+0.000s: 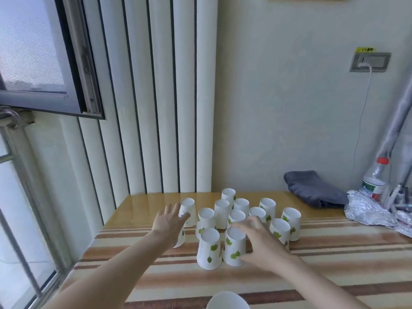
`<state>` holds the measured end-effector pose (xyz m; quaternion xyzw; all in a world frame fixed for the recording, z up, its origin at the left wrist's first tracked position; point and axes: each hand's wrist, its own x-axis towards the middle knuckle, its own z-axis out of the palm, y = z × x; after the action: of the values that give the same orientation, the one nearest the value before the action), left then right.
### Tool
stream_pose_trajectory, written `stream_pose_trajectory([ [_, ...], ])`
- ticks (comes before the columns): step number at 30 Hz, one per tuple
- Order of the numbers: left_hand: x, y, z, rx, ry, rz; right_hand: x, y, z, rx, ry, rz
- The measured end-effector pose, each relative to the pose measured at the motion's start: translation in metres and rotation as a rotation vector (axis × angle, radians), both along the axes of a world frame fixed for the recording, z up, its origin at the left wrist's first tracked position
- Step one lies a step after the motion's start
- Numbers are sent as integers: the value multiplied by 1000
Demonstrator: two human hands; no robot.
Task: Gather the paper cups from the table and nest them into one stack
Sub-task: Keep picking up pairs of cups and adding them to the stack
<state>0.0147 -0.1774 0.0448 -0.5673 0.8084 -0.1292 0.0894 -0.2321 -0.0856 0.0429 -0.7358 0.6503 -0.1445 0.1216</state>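
Note:
Several white paper cups with green leaf prints stand upside down in a cluster on the striped table (334, 264). My left hand (169, 221) hovers open over the leftmost cups, partly hiding one cup (181, 238) and reaching toward the far left cup (188, 209). My right hand (260, 239) is spread open beside the front right cup (234, 246), its fingers blurred and close to that cup's top. The front left cup (209, 248) stands apart from both hands. Another cup's rim (227, 301) shows at the bottom edge.
A folded grey cloth (312, 188) lies at the back right of the table. Crumpled foil (370, 210) and a plastic bottle with a red cap (375, 177) sit at the far right. A window (33, 63) and radiator wall bound the left and back.

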Motion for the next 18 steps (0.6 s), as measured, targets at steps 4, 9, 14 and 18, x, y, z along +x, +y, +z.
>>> stream_pose_trajectory([
  [4,0,-11,-15,0,-98,-17,16,-25,-8,77,262,14],
  [9,20,2,-17,-148,-71,17,17,-15,-18,-57,322,-50],
  [14,56,40,-9,-113,522,288,-7,29,3,-9,96,-316],
  [18,55,96,14,116,1293,389,-33,75,13,87,-616,-600],
])
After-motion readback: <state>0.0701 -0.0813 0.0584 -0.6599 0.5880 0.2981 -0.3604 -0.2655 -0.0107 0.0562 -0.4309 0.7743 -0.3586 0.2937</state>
